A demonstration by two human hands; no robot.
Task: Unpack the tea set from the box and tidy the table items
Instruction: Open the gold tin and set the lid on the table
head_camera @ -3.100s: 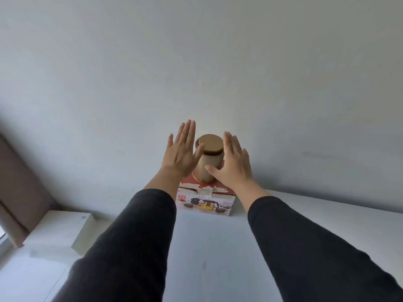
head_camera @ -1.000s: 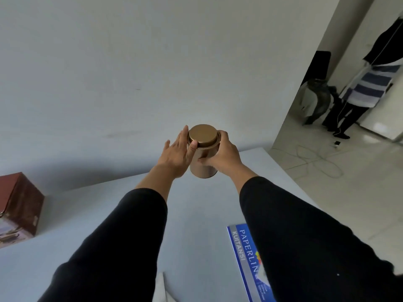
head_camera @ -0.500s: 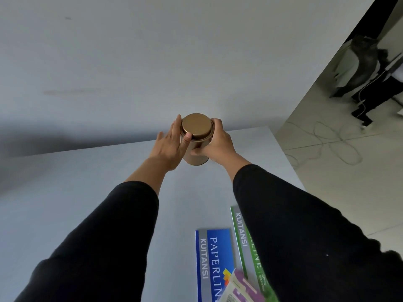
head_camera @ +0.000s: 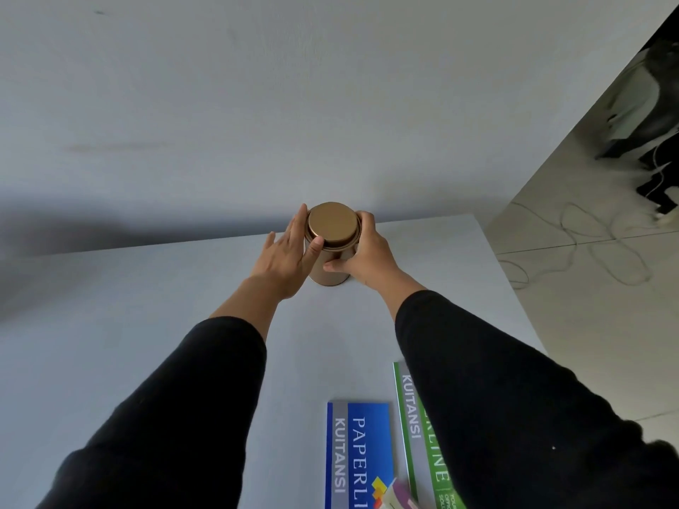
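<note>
At the left of the scene the white table (head_camera: 110,325) is bare, its far edge lying against the grey wall (head_camera: 257,86). Moving rightward, the left hand (head_camera: 284,260) is met first: its palm is laid flat against the left side of the bronze tea canister (head_camera: 331,247), fingers stretched out along the wall of the tin and the thumb pressed just under the lid (head_camera: 332,224), so a steadying hold and no full wrap is seen there. The canister is stood upright near the far edge of the table, its long axis vertical, and its base appears to be on or just at the tabletop; contact cannot be told for certain. On its right side the right hand (head_camera: 367,253) is curled around the body, fingers wrapped behind and thumb in front, so the tin is clasped between both hands. The relation on which the coming move is judged to turn is this: the canister lies directly between the two palms, equally near to each, and release would have to be made outward to either side without tipping the upright axis. Nearer the viewer and to the right, a blue receipt book (head_camera: 362,453) is laid flat, and just beside it a green receipt book (head_camera: 422,435) is partly hidden under the right sleeve (head_camera: 514,398). By count: one canister, one lid, two hands, two receipt books. Beyond the table's right edge, cables (head_camera: 588,251) are seen on the tiled floor.
</note>
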